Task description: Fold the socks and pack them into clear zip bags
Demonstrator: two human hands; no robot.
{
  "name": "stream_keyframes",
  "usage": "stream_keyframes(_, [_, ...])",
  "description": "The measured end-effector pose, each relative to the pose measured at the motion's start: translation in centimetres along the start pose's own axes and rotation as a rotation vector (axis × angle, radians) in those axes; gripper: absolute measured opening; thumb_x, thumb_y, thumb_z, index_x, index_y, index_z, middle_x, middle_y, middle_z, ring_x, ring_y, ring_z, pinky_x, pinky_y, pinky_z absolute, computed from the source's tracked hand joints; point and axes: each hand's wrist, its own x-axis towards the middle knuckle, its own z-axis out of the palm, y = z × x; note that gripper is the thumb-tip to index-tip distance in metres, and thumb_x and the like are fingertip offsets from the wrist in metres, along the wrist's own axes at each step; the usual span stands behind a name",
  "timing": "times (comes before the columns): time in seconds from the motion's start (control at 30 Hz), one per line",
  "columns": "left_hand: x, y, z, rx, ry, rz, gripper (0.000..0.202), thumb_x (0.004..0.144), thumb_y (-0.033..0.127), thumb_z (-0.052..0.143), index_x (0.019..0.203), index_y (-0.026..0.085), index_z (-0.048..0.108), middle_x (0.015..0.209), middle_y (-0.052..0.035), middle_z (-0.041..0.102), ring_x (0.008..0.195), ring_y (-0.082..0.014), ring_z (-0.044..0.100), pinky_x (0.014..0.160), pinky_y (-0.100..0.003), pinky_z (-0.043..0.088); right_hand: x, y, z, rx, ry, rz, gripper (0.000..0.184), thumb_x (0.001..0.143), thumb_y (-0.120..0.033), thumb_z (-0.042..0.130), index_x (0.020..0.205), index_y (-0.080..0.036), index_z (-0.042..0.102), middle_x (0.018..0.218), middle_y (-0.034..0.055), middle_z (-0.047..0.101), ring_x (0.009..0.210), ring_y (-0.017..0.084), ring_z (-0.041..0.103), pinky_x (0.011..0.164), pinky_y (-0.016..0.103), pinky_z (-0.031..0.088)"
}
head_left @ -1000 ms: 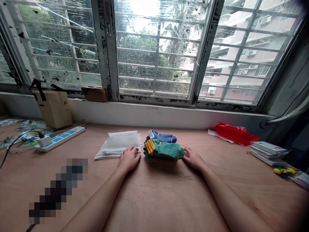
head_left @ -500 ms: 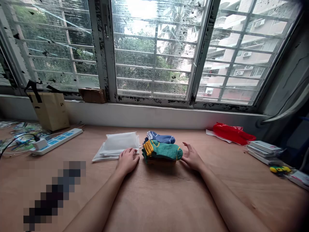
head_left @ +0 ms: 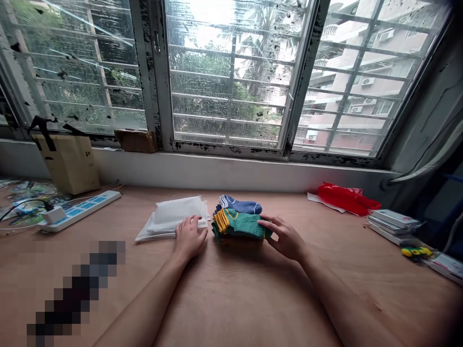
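A stack of green socks with yellow cuffs lies in front of me, toes pointing right. Just behind it is a stack of blue socks with white-striped cuffs. My right hand is closed around the toe end of the green socks, fingers over the top and thumb low at the side. To the left, several flat, frosted white plastic bags are piled up. My left hand is open and palm down, its fingertips at the right edge of the bags, apart from the socks.
A power strip with a plugged-in adapter and a paper bag stand at the left. A pixelated dark patch covers the front left. On the right lie a red plastic bag, boxes and a yellow-green item. Windows are behind.
My right hand has moved left from beside the green socks onto their toe end. My left hand stays near the bags, its fingers slightly more spread. The view has shifted slightly.
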Motion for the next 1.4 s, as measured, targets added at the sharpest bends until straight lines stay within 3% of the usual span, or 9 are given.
stream_keyframes(0.1, [0.0,0.5,-0.7,-0.056,0.079,0.081,0.037,0.092,0.035,0.050,0.125,0.019,0.050,0.135,-0.0140,0.054,0.128,-0.0284,0.048,0.111,-0.047,0.032,0.0,-0.3,-0.3,0.021,0.009,0.012,0.051,0.090,-0.017,0.055,0.139,-0.030,0.047,0.139,0.0085,0.055,0.122,0.027,0.054,0.097,0.047,0.052])
stream_keyframes(0.33, [-1.2,3.0,-1.6,-0.201,0.170,0.591,0.063,0.086,0.036,0.064,0.141,0.023,0.036,0.148,-0.0138,0.043,0.140,-0.0300,0.037,0.116,-0.050,0.028,1.1,-1.6,0.2,0.051,0.143,0.050,0.043,0.098,-0.021,0.048,0.139,-0.029,0.044,0.136,0.0089,0.056,0.123,0.026,0.054,0.100,0.048,0.050])
stream_keyframes(0.6, [-1.1,5.3,-0.8,-0.149,0.175,0.599,0.048,0.085,0.010,0.055,0.130,0.025,0.052,0.140,-0.0067,0.056,0.139,-0.0270,0.040,0.118,-0.050,0.024,2.2,-3.2,0.2,0.125,0.271,0.036,0.039,0.096,-0.017,0.046,0.133,-0.029,0.049,0.135,0.0079,0.058,0.120,0.025,0.055,0.099,0.046,0.048])
stream_keyframes(0.77, [-1.4,5.5,-2.9,-0.494,0.235,0.557,0.025,0.085,0.013,0.055,0.108,0.024,0.058,0.112,-0.0050,0.070,0.122,-0.0247,0.057,0.113,-0.049,0.032,2.0,-4.4,-1.2,0.313,0.349,0.149,0.029,0.091,-0.022,0.052,0.120,-0.025,0.057,0.111,0.0073,0.068,0.099,0.024,0.062,0.086,0.038,0.050])
stream_keyframes(0.87, [-1.5,6.4,-5.7,-0.890,0.052,0.319,0.035,0.082,0.024,0.063,0.115,0.024,0.050,0.103,-0.0047,0.069,0.094,-0.0209,0.066,0.085,-0.035,0.053,1.9,-5.2,-2.5,0.583,0.191,0.269,0.020,0.082,-0.031,0.058,0.099,-0.021,0.063,0.082,0.0020,0.065,0.073,0.019,0.058,0.067,0.031,0.047])
stream_keyframes(0.97, [-1.5,7.4,-8.3,-1.080,-0.311,0.116,0.038,0.075,0.028,0.068,0.110,0.022,0.054,0.091,-0.0005,0.065,0.079,-0.0173,0.063,0.068,-0.026,0.051,2.1,-5.9,-3.1,0.963,-0.098,0.307,0.033,0.075,-0.043,0.065,0.097,-0.019,0.061,0.079,0.0002,0.061,0.071,0.017,0.053,0.062,0.027,0.043])
stream_keyframes(1.07, [-1.5,8.2,-9.2,-1.046,-0.567,0.061,0.034,0.070,0.022,0.068,0.103,0.020,0.060,0.083,0.0022,0.061,0.075,-0.0154,0.059,0.065,-0.024,0.048,2.5,-6.7,-2.6,1.242,-0.396,0.373,0.048,0.074,-0.051,0.070,0.109,-0.019,0.060,0.080,-0.0003,0.061,0.070,0.015,0.054,0.059,0.024,0.041])
stream_keyframes(1.2, [-2.0,8.9,-8.1,-0.967,-0.595,0.085,0.035,0.071,0.020,0.068,0.104,0.020,0.058,0.081,0.0028,0.060,0.075,-0.0149,0.057,0.066,-0.024,0.046,2.9,-8.3,-1.5,1.221,-0.497,0.435,0.049,0.078,-0.050,0.071,0.116,-0.021,0.063,0.099,0.0037,0.067,0.088,0.020,0.062,0.073,0.029,0.049])
stream_keyframes(1.4, [-3.0,9.5,-7.3,-0.911,-0.469,0.170,0.038,0.076,0.024,0.070,0.112,0.023,0.055,0.085,0.0012,0.064,0.078,-0.0160,0.061,0.071,-0.026,0.048,3.5,-10.9,-1.2,0.895,-0.254,0.453,0.028,0.090,-0.042,0.060,0.108,-0.021,0.066,0.101,0.0037,0.070,0.094,0.023,0.064,0.082,0.034,0.050])
